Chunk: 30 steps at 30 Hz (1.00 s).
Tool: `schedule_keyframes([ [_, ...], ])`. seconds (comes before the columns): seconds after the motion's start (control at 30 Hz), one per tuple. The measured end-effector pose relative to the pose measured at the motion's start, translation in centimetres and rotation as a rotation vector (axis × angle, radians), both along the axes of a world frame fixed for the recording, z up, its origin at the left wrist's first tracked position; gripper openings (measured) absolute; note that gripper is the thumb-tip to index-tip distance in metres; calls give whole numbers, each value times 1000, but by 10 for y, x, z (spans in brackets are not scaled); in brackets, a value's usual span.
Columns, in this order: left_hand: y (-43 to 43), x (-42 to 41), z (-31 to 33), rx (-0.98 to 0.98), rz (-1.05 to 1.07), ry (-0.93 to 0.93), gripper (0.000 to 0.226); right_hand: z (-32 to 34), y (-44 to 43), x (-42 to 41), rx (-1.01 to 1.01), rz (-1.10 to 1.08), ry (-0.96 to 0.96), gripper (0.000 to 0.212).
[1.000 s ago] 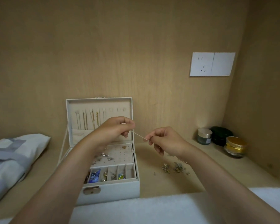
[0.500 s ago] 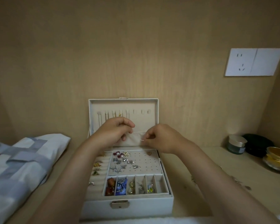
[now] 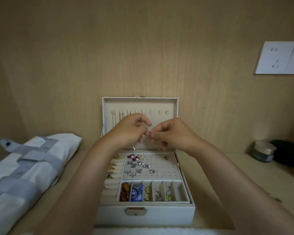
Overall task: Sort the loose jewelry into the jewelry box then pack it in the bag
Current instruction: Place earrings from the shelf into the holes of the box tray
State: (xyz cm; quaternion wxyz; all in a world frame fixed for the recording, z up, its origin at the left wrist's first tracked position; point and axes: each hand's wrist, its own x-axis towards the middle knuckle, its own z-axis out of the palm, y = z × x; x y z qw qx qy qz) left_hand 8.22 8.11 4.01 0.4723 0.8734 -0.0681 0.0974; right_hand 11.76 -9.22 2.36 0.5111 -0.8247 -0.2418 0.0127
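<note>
A thin silvery chain [image 3: 148, 131] is pinched between both hands just in front of the upright lid of the white rectangular jewelry box [image 3: 143, 216], above its back edge. The left hand [image 3: 131, 130] has a closed grip on it with fingertips curled. The right hand [image 3: 171, 134] pinches the other side the same way. The short stretch seen between the two grips runs roughly side to side, and a loose end hangs down below the left hand.

The box is open. Inside its lid, a row of hooks [image 3: 143, 112] carries a few fine chains on the left ones. In the tray, a perforated beige panel [image 3: 166, 170] holds silver butterfly studs, pearls and red pieces. To its left are ring rolls [image 3: 111, 168] with small gold pieces. The narrow compartments along the front hold amber beads [image 3: 125, 191], a blue piece [image 3: 137, 192], gold rings [image 3: 147, 195] and silver bits.

The box stands on a pale wooden desk [image 3: 210, 180] against a wood-panelled wall. A white and grey fabric bag [image 3: 24, 167] lies left of the box. A glass jar with a silver lid [image 3: 263, 151] stands well to the box's right, and a white wall socket [image 3: 278, 60] is above that.
</note>
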Motion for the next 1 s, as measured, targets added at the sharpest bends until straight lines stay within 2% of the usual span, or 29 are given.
schedule_keyframes([
  [0.17, 13, -2, 1, 92, -3, 76, 11, -4, -7, 10, 20, -81, -13, 3],
  [0.23, 20, -2, 2, 145, -4, 100, 9, -5, -11, 14, -22, -119, -60, 8],
  [0.33, 28, -3, 3, 190, 52, 50, 14, -6, -14, 16, -131, -140, -131, 11],
  [0.43, 29, -2, 3, 167, 79, -23, 15, -6, -12, 13, -243, -89, -142, 5],
  [0.47, 27, -1, 2, 164, 70, -40, 15, -6, -9, 11, -237, -64, -130, 8],
  [0.53, 21, 0, 2, 173, 34, -64, 13, -6, -3, 6, -102, 3, -36, 16],
  [0.6, 16, 1, 2, 191, -2, -80, 13, -5, 2, 1, 38, 49, 55, 18],
  [0.67, 14, 1, 1, 190, -13, -99, 14, -5, 3, -1, 98, 73, 96, 16],
  [0.87, 13, 0, 1, 176, -44, -119, 8, -5, 1, -4, 124, 94, 133, 16],
  [1.0, 20, -1, 2, 204, -59, -42, 3, -3, -3, -1, 99, 37, 100, 13],
])
